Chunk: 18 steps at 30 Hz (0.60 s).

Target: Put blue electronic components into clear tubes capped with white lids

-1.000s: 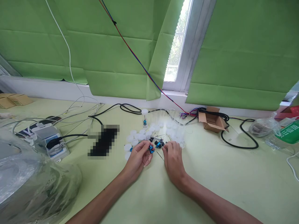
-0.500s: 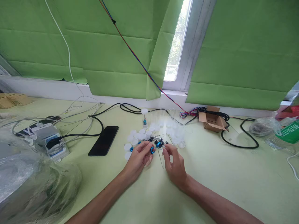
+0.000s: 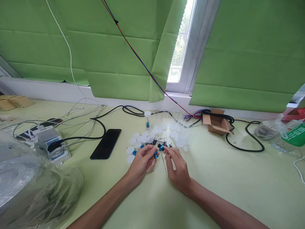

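My left hand (image 3: 142,159) is closed in a pinch around a small blue metal part (image 3: 155,154); a thin metal rod rises by its fingertips. My right hand (image 3: 177,163) has its thumb and fingers closed at the end of a second blue metal part (image 3: 161,147), just above the first. Behind the fingers lies a pile of black parts and thin metal rods (image 3: 164,141). A bent wire (image 3: 164,163) rests between the hands. White round caps (image 3: 130,150) are scattered to the left of the pile.
Several clear tubes (image 3: 175,119) stand behind the pile; one capped tube (image 3: 147,122) contains a blue part. A black phone (image 3: 105,144) and a power strip (image 3: 56,144) are left, near clear plastic wrap (image 3: 43,187). An open cardboard box (image 3: 216,122) and black cable (image 3: 245,149) are right.
My right hand's fingers have shifted slightly left and now hold the second blue part, which has moved a little left. My left hand has barely moved.
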Each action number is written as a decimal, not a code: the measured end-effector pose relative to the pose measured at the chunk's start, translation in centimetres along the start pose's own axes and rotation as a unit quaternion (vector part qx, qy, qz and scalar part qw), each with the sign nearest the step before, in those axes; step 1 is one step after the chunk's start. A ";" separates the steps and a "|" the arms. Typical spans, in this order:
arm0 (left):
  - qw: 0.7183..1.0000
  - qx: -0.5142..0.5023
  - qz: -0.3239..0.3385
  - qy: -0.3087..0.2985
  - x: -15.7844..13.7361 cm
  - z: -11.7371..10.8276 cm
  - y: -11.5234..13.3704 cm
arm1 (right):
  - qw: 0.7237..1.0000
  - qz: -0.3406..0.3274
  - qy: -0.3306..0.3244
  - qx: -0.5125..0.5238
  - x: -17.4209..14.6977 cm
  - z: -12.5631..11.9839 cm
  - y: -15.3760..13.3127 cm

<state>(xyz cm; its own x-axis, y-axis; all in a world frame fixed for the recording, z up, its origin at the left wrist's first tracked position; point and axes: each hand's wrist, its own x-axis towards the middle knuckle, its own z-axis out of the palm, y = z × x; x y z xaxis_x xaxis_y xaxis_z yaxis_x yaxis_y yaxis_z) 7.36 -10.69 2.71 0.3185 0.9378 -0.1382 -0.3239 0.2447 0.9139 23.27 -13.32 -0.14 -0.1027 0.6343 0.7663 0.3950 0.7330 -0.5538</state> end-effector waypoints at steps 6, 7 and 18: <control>1.000 0.003 -0.002 0.001 0.1 0.1 0.1 | 1.000 -0.007 0.004 -0.005 -0.1 0.2 0.3; 1.000 0.004 -0.002 0.000 0.1 0.1 0.1 | 1.000 -0.006 0.005 -0.005 -0.1 0.2 0.3; 0.999 0.037 -0.009 0.005 0.0 0.2 0.1 | 0.999 -0.031 -0.006 -0.005 -0.3 0.1 0.2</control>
<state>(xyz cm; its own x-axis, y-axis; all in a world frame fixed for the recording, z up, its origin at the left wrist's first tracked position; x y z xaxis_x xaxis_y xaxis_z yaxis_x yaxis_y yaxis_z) 7.50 -10.72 2.90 0.3140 0.9360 -0.1590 -0.2506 0.2433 0.9370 23.28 -13.35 -0.48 -0.1378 0.5902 0.7954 0.3973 0.7685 -0.5015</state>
